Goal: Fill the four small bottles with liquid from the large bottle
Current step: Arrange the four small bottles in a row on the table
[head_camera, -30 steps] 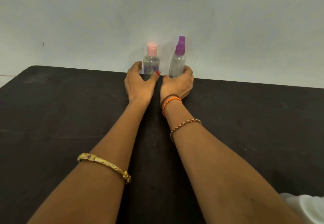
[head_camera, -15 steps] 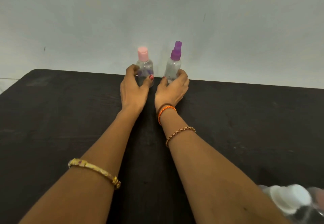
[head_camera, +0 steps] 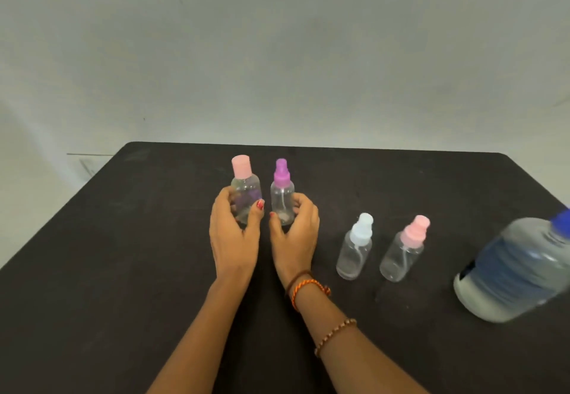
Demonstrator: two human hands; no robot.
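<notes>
My left hand grips a clear small bottle with a flat pink cap. Beside it my right hand grips a clear small spray bottle with a purple top. Both bottles stand upright near the middle of the black table. To the right stand two more clear spray bottles, one with a white top and one with a pink top, untouched. The large bottle with a blue cap, holding clear liquid, is at the right edge of view and looks blurred.
A pale wall rises behind the table's far edge. The table's left edge runs diagonally toward me.
Both hands have drawn the two bottles back from the far edge toward me. The view has widened, so the other two small bottles and the large bottle now show at right.
</notes>
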